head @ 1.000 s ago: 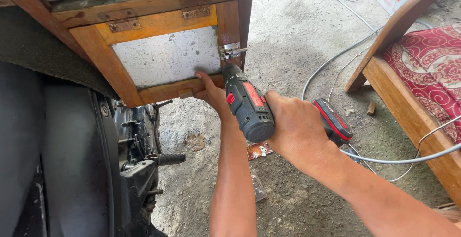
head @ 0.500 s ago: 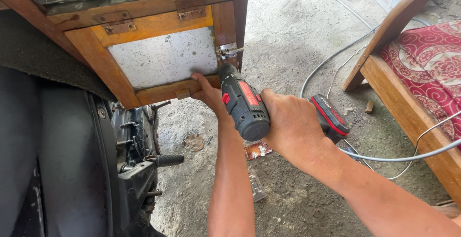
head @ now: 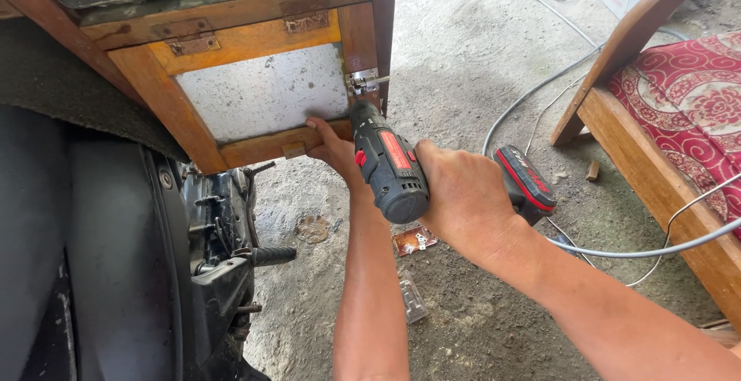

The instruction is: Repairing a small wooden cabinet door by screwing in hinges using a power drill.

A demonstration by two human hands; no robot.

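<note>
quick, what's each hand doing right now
Left hand: fingers pressed on the wooden door frame, holding nothing.
Right hand: closed around the cordless drill.

Over the last second my right hand has carried the drill a little up and left in the frame, so its nose now meets the metal latch on the wooden door. My left hand has crept up the lower rail.

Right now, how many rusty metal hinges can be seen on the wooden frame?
2: one rusty metal hinge at upper left of the wooden frame, another rusty hinge upper right; others may be hidden.
</note>
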